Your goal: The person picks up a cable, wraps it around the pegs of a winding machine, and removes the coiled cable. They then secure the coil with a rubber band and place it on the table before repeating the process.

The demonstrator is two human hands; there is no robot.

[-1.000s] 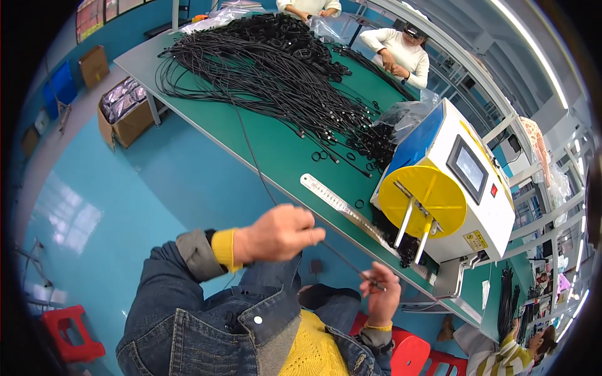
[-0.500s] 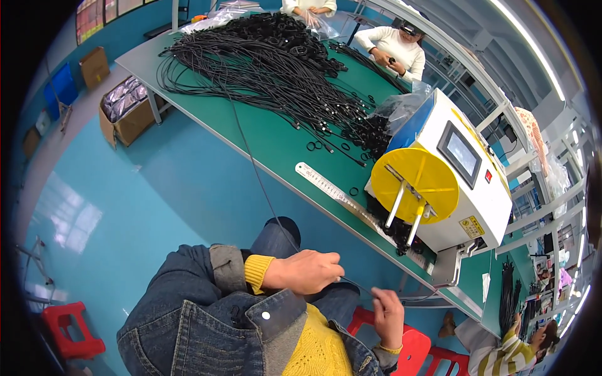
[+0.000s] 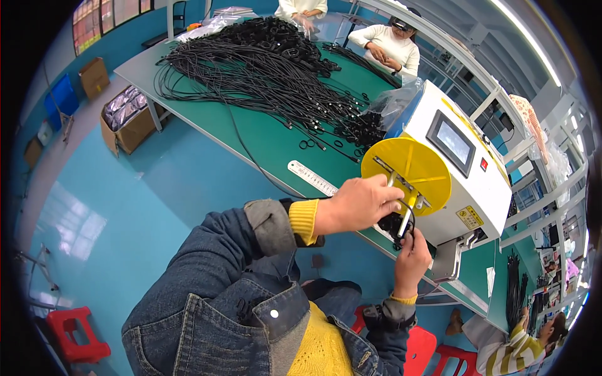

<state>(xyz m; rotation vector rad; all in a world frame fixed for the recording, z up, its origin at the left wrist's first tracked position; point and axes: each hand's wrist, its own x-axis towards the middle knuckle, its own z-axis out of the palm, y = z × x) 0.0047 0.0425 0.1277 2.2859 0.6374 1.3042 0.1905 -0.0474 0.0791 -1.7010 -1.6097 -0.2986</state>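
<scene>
Winding machine [image 3: 461,169], white with yellow disc [image 3: 407,172]: landmark. Black cable heap [image 3: 263,69], beyond it: mostly unwound. Your left hand [image 3: 357,203], at the disc's pegs, fingers curled. Your right hand [image 3: 411,257], below, apparently pinching one small coil [image 3: 396,224]: nearly wound.

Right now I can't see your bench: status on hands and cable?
Left hand up at the yellow disc, fingers on its pegs. Right hand under it, pinching the black cable coil. Ruler and cable pile lie apart.
</scene>
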